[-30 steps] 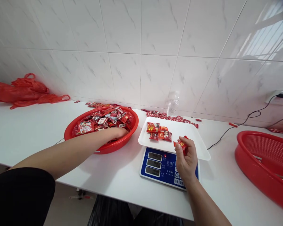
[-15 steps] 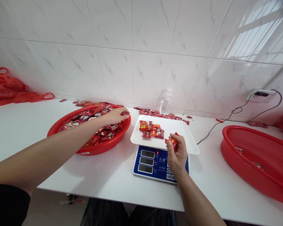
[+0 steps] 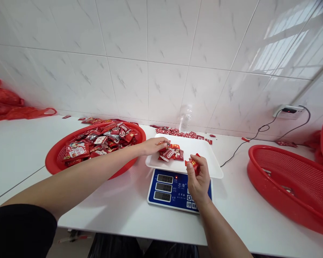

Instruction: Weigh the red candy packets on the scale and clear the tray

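Observation:
My left hand (image 3: 155, 145) reaches over the left side of the white weighing tray (image 3: 201, 147), fingertips closed round a small red candy packet at the pile. Just below these fingers lies a red packet with a white pattern (image 3: 167, 155), among several other wrapped candies (image 3: 179, 154). Partly hidden by its fingers, a red and yellow candy packet (image 3: 193, 165) is gripped in my right hand (image 3: 198, 176), above the tray's front edge. Beneath the tray is a blue and white digital scale (image 3: 165, 188) with three lit displays; my right hand covers part of its keypad.
On the left stands a red basket (image 3: 50, 157) heaped with candy packets. Another red basket (image 3: 285, 211) at right holds a few small items. Loose packets (image 3: 174, 132) and a clear bottle (image 3: 185, 120) line the wall. A black cable (image 3: 233, 156) runs to a socket.
My left hand has moved right, from the left basket to the tray. A white-patterned packet now lies on the pile. My right hand still grips its packet near the tray's front.

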### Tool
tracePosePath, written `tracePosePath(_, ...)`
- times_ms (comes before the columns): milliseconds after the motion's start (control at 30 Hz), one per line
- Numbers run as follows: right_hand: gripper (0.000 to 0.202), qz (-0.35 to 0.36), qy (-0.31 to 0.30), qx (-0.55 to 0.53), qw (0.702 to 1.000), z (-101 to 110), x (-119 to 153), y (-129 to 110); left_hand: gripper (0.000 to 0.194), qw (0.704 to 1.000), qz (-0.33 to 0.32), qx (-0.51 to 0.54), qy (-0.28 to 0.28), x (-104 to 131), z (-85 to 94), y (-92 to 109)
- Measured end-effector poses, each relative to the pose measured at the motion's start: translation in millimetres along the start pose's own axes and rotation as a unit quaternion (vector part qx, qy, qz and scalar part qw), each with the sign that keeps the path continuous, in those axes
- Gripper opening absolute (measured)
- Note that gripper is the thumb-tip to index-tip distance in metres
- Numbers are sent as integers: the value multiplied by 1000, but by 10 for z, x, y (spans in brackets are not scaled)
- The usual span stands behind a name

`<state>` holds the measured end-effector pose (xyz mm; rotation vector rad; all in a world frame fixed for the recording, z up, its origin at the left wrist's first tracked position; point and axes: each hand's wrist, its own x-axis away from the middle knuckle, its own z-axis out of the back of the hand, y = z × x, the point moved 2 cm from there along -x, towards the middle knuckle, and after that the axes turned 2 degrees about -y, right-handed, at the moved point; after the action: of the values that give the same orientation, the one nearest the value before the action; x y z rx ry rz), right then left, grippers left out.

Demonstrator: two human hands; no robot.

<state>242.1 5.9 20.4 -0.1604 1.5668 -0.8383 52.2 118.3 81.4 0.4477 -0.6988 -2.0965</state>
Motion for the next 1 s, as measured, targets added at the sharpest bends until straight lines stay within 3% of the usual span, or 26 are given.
tracePosePath(133, 23, 5, -3, 4, 1000, 3, -4, -11, 25, 997, 19, -8, 74, 99, 86, 24)
tracePosePath(233, 24, 1, 3, -2, 1000, 10, 3, -3, 22, 993, 19, 36, 114, 295, 58, 204)
tracePosePath(400, 31, 43, 8, -11, 999, 16, 58, -8, 22, 991, -36, 115, 62, 783, -301, 558)
tracePosePath(500, 39, 103, -45, -17, 994, -12, 110, -51, 26, 979, -38, 199, 27, 987, -572, 618)
tracePosePath(600, 43, 139, -105, -11, 985, -31, 146, -86, 26, 965, -36, 259, 36, 1075, -741, 583)
tracePosePath(667, 40, 132, -89, 15, 987, -9, 143, -73, 23, 958, -17, 274, 83, 1105, -769, 517)
tracePosePath(833, 32, 7, 22, 59, 998, 84, 46, 62, 21, 930, 21, 296, 218, 1188, -688, 295)
tracePosePath(1000, 30, -26, -39, 106, 993, 72, -75, 50, 19, 927, 28, 277, 251, 1297, -679, 145)
